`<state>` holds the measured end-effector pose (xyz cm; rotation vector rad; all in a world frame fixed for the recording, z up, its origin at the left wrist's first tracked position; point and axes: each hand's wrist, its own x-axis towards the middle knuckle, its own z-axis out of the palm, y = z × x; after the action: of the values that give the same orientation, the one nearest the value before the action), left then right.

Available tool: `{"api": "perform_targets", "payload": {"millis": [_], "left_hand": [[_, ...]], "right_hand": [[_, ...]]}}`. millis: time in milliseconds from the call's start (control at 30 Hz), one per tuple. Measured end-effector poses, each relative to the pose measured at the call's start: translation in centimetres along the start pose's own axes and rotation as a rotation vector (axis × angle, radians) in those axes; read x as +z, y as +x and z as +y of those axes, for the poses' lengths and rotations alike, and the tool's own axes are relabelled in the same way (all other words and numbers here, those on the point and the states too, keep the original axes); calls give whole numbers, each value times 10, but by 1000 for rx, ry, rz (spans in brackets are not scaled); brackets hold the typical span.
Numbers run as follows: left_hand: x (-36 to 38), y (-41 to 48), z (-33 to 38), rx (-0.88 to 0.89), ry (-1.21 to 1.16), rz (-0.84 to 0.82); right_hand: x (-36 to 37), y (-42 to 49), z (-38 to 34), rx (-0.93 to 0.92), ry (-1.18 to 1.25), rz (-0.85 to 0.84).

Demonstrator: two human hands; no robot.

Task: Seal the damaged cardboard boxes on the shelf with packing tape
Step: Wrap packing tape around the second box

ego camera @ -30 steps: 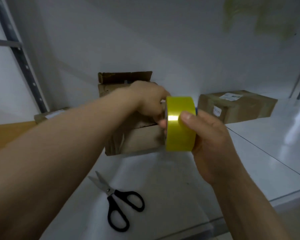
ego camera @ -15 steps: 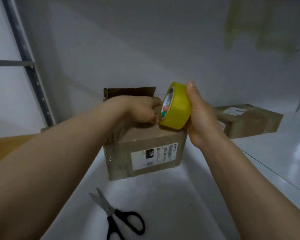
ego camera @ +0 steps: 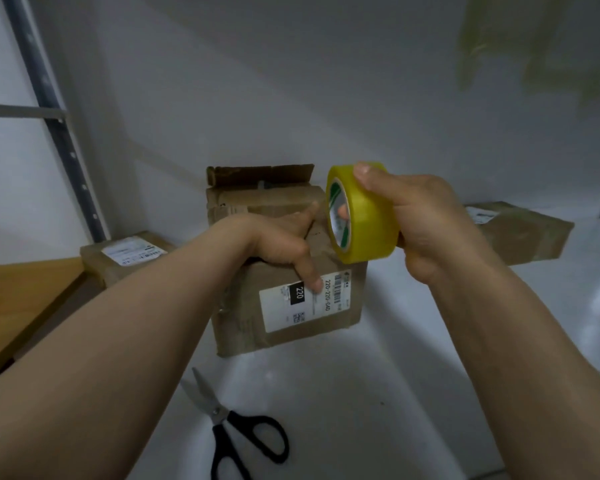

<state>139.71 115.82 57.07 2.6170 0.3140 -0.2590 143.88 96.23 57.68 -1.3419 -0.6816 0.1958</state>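
Right hand [ego camera: 430, 230] grips yellow tape roll [ego camera: 368, 216]; left hand [ego camera: 278, 240], fingers [ego camera: 308, 217] straight, presses creased box [ego camera: 243, 317] (flap [ego camera: 257, 174] up).

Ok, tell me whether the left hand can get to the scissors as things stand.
Probably yes. The left hand rests flat on the box, and the scissors lie uncovered on the shelf in front of it, with nothing between them.

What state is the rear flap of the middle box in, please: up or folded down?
Up: the flap stands above the box top, behind the left hand.
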Motion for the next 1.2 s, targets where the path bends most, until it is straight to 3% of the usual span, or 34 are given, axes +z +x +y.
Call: {"api": "perform_targets", "payload": {"millis": [367,700,1200], "left_hand": [[-1,9,2,-7,25,17],[1,8,5,45,-12,0],[4,12,5,31,52,64]], "right_hand": [[-25,-62,17,31,31,-10],[-27,-55,-4,-7,63,-53],[-35,-100,64,160,42,-9]]}}
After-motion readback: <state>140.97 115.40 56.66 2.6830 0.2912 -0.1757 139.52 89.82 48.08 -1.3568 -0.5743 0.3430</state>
